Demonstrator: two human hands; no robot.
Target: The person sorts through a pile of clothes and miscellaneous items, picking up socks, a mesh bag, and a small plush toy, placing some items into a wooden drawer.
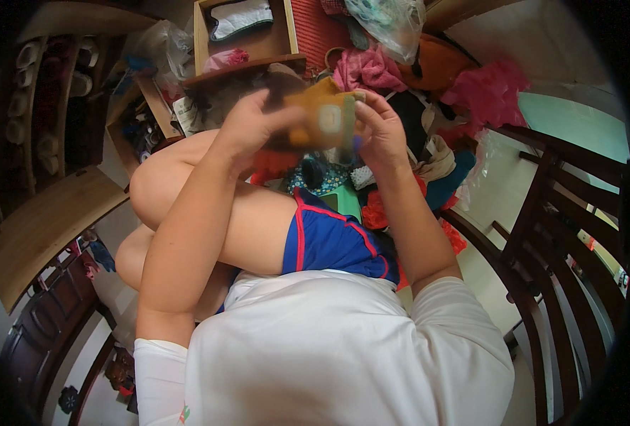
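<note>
A small mustard-yellow sock (329,117) with a pale patch and a green edge is held up in front of my lap, partly blurred. The fingers of my right hand (382,131) are closed on its green edge. At the sock's other end is my left hand (254,124), its thumb stretched toward the cloth. Motion smears that hand and its other fingers are hidden, so I cannot make out its grip. Beneath the hands lies a blue dotted cloth (318,175), partly covered.
Ahead stands an open wooden drawer (294,32) holding a folded white cloth item (240,19) and a pink one. A pink towel (368,69), clear plastic bags (393,28) and other clothes pile up beyond my right hand. A dark slatted chair (556,206) is at right, a shoe rack (63,92) at left.
</note>
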